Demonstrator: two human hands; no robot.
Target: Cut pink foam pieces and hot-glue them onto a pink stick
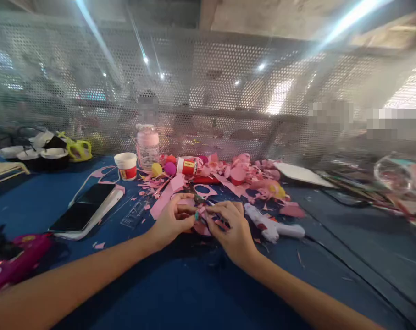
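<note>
My left hand and my right hand meet at the middle of the blue table, fingertips close together. Between them is a small pink piece, partly hidden by the fingers; it looks like paper or foam. My right fingers pinch it. The left thumb and fingers are closed at its other side, beside a tiny teal spot whose nature I cannot make out. Right behind the hands lie pink sheet scraps. A white glue gun with a black cord lies to the right of my right hand.
A phone, paper cups and a clear bottle stand or lie left. Pink cuttings and coloured balls are heaped behind. A magenta object sits front left. Perforated metal panel closes the back.
</note>
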